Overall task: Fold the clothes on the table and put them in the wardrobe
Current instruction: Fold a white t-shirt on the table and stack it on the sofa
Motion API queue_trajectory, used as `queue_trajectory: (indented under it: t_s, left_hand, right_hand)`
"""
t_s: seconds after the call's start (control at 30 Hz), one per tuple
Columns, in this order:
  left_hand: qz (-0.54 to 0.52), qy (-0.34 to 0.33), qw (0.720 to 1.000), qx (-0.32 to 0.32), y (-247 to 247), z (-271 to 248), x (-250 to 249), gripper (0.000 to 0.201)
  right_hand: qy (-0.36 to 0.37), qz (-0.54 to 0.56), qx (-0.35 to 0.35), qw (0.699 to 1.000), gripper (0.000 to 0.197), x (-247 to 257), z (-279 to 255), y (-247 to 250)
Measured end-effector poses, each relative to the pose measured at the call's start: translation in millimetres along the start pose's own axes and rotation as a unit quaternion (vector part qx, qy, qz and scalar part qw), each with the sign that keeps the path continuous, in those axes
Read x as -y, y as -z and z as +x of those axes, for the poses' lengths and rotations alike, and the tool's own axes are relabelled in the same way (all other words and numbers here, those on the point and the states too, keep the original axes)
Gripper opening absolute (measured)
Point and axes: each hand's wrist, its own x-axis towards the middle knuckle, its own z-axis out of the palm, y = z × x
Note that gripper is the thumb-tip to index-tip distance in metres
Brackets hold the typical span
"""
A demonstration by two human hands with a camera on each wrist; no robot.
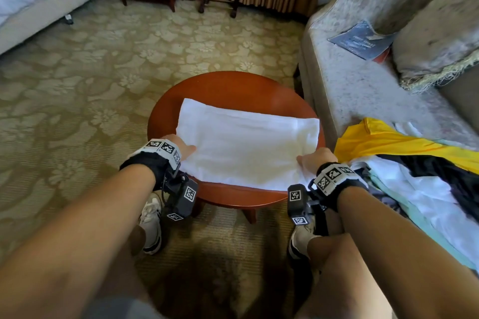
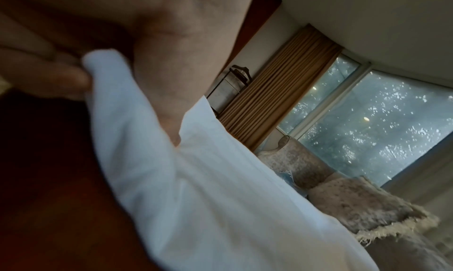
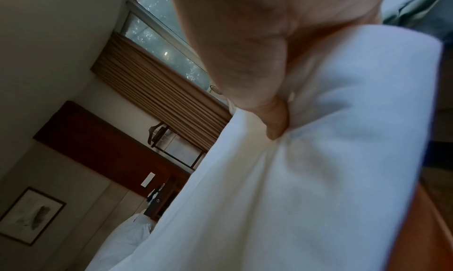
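Left hand (image 1: 181, 146) and right hand (image 1: 317, 160) pinch the white garment's (image 1: 246, 145) near corners; lift evenly, carry far, match edges.

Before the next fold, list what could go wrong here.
The white cloth nearly spans the round table, so its near edge may slide off as the left hand and right hand lift it. Each hand pinches only a corner, so layers may slip apart. The clothes pile lies close and may snag.
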Motion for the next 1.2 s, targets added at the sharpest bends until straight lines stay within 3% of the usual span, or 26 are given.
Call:
queue_trajectory:
  t_s: [0.2,0.37,0.43,0.5,0.6,0.7,0.77,0.83,0.87,0.93,1.0,1.1,1.2]
  left_hand:
    - [-0.092,0.020,0.987,-0.127,14.3,30.5,-10.6,0.048]
    - [-0.281,0.018,0.938,-0.203,37.7,53.3,-19.7,0.052]
    - [-0.333,0.041,0.923,-0.188,42.1,46.9,-19.8,0.050]
    - [-0.347,0.078,0.920,-0.166,39.9,36.2,-14.2,0.065]
    - [-0.409,0.093,0.902,-0.101,25.1,26.3,0.6,0.058]
    - [-0.494,0.097,0.864,-0.013,11.6,10.8,5.1,0.048]
    - [-0.513,0.082,0.854,0.039,5.6,0.7,-1.3,0.032]
    - [-0.514,0.073,0.852,0.071,1.2,-10.7,-12.2,0.023]
    - [-0.521,0.066,0.846,0.095,-0.7,-13.0,-17.2,0.020]
    - [-0.534,0.067,0.830,0.149,-4.4,-13.6,-26.0,0.026]
    - [-0.523,0.060,0.840,0.131,-6.8,-10.3,-34.2,0.032]
    - [-0.486,0.042,0.872,0.041,-13.7,-2.5,-39.2,0.021]
    - [-0.411,0.037,0.910,-0.041,-19.3,5.6,-37.1,0.010]
  right_hand:
    - [-0.011,-0.006,-0.016,1.000,0.054,21.6,7.2,-5.9]
    - [-0.003,-0.007,0.038,0.999,0.065,45.7,10.3,-4.5]
    - [-0.006,0.000,0.076,0.997,0.066,48.1,3.0,-9.0]
    - [-0.014,0.035,0.121,0.992,0.065,46.6,-4.2,-13.6]
    - [-0.038,0.109,0.144,0.983,0.068,47.9,-12.8,-13.2]
    - [-0.042,0.100,0.036,0.993,0.094,55.1,-11.2,-12.8]
    - [-0.008,0.049,-0.056,0.997,0.095,58.6,-13.1,-10.6]
    - [0.090,-0.032,-0.060,0.994,0.086,58.3,-13.1,-9.6]
    - [0.150,-0.084,-0.024,0.985,0.075,56.7,-12.7,-9.4]
    - [0.204,-0.137,0.063,0.967,0.045,53.8,-16.6,-15.4]
    - [0.212,-0.174,0.099,0.957,0.035,50.1,-14.0,-20.8]
    - [0.155,-0.148,0.118,0.970,0.028,49.1,-15.0,-11.0]
    - [0.116,-0.128,0.228,0.958,0.025,50.0,-26.3,6.2]
